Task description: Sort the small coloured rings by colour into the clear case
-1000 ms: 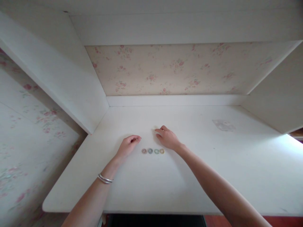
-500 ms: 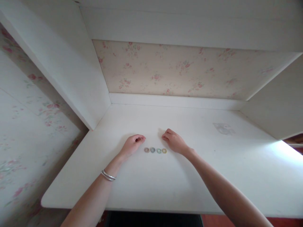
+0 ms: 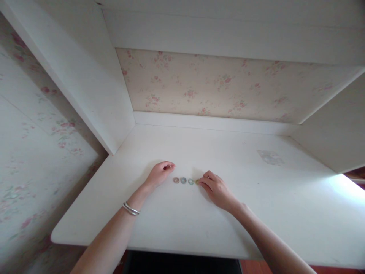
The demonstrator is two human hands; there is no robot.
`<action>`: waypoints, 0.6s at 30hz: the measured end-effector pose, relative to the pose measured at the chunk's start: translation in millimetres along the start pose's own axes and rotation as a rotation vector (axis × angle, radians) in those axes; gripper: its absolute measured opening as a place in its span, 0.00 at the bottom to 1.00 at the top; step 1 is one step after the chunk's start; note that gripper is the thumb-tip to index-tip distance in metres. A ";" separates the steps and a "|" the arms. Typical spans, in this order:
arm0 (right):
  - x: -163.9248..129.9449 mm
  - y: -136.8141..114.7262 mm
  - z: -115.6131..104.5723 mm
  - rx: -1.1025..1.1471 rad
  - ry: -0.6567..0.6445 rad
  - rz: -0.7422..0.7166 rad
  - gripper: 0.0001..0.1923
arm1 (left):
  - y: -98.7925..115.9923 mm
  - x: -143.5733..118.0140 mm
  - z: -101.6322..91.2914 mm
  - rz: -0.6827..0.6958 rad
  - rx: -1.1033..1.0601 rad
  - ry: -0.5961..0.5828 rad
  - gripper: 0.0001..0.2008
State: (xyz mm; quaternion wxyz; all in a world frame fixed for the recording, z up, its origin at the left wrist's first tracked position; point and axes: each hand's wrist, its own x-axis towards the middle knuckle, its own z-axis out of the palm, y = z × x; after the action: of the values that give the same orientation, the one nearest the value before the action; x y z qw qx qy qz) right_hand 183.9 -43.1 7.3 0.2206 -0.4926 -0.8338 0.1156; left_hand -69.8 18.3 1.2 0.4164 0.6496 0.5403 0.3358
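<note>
White desk (image 3: 182, 224): right hand (image 3: 218, 189) pinches the end ring (image 3: 197, 181), likely light, stiff, slippery; left hand (image 3: 159, 174) loosely curled, empty.

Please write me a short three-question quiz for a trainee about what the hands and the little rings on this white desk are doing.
1. True or false: four small rings lie in a row on the white desk.
2. Which hand touches the row: A) left hand, B) right hand?
3. What is worn on the left wrist?

Key
1. True.
2. B; its fingertips meet the yellow ring at the row's right end.
3. A silver bracelet.
</note>
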 end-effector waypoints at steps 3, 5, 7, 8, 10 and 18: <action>1.4 1.2 1.9 -0.015 -0.010 -0.012 0.13 | 0.8 0.4 -0.1 0.003 0.008 -0.001 0.17; 1.3 1.3 1.0 -0.021 -0.010 -0.020 0.13 | 0.8 0.6 0.2 0.000 0.002 0.001 0.18; -0.2 2.3 -2.2 -0.022 0.007 -0.019 0.13 | 0.1 0.8 0.5 0.002 -0.009 0.002 0.18; -1.5 4.1 -4.7 -0.023 0.023 -0.012 0.13 | -0.4 0.8 0.6 0.003 -0.011 0.002 0.18; -4.3 12.3 -11.3 -0.030 0.057 0.021 0.13 | -1.5 0.9 0.9 0.000 -0.007 0.001 0.18; -11.2 130.0 -72.5 -0.236 0.134 0.476 0.15 | -2.9 1.1 2.1 -0.002 -0.018 0.003 0.19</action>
State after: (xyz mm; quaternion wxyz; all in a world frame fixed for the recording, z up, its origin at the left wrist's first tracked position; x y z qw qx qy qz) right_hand 323.7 8.8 14.6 0.1829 -0.7035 -0.6859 0.0334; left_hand -69.0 19.3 -2.3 0.4217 0.6448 0.5384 0.3414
